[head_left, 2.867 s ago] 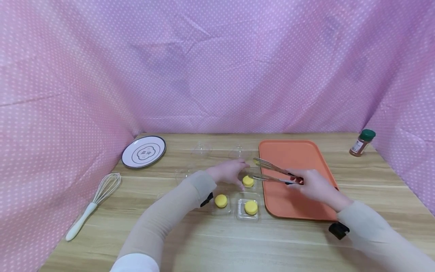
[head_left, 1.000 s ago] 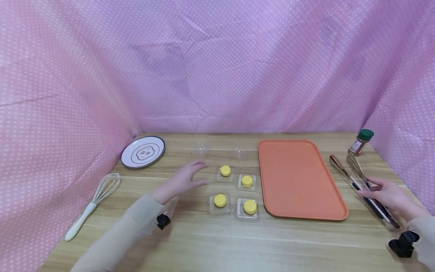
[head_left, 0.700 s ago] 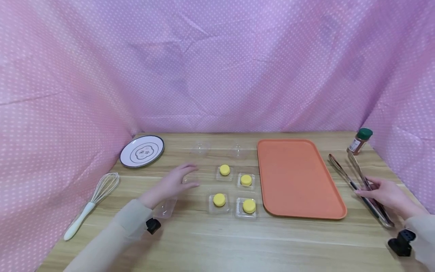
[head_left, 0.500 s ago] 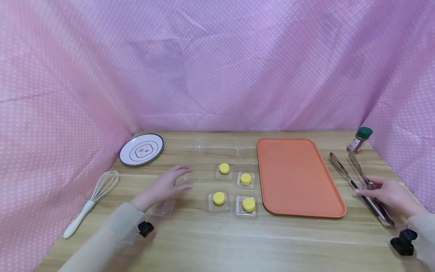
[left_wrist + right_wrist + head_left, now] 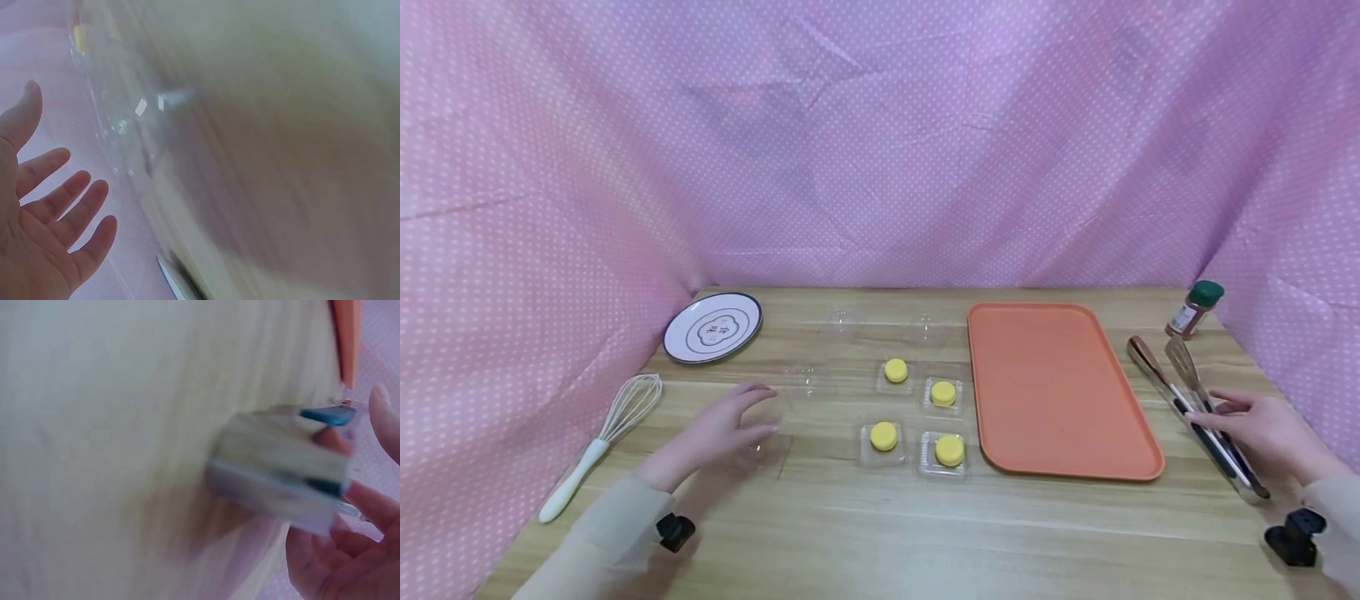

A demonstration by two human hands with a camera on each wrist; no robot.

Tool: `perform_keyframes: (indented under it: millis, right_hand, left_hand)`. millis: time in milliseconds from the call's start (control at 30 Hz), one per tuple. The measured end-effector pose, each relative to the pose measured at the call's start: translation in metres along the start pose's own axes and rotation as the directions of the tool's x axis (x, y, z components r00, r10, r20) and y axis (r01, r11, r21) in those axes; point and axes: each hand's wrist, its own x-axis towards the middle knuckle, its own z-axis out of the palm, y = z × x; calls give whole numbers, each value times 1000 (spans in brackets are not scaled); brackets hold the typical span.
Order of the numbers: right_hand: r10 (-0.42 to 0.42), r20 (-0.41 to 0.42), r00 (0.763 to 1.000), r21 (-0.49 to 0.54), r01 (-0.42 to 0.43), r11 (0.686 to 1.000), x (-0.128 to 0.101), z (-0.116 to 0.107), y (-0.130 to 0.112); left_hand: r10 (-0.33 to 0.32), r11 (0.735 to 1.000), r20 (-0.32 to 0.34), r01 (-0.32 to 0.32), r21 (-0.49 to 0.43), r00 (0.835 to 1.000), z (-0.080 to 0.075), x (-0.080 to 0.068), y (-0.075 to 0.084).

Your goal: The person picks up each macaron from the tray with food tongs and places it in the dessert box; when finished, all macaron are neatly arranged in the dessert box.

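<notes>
Left hand (image 5: pixel 718 429) open over a clear lid (image 5: pixel 762 450) on the bench (image 5: pixel 880 533), right hand (image 5: pixel 1262 429) fingers straight, resting on tongs (image 5: pixel 1195 408), far from four yellow cakes (image 5: pixel 883 435).

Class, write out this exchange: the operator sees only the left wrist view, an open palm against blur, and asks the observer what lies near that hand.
Observer: Your left hand is over a wooden table, beside a clear plastic lid.
Operator: What is further right?
Observer: Four yellow cakes sit in clear trays, just left of an orange tray.
Operator: And the other hand?
Observer: The right hand lies on metal tongs; whether it grips them is unclear.
</notes>
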Motion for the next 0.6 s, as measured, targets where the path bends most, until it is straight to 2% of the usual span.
perform_keyframes:
  millis: [133, 333, 500, 600]
  right_hand:
    - [8, -48, 999, 55, -5, 998, -4, -4, -6]
    - [-19, -130, 991, 55, 27, 998, -9, -4, -19]
    - [-58, -99, 993, 74, 65, 995, -12, -1, -33]
    - [-113, -92, 989, 91, 121, 988, -14, 1, -42]
  left_hand:
    - [-15, 1000, 24, 14, 23, 1000, -1, -9, -5]
    - [-7, 1000, 66, 5, 31, 998, 3, -22, -8]
    - [0, 999, 129, -5, 38, 992, 4, -27, -6]
    - [4, 999, 166, -10, 37, 986, 4, -29, -3]
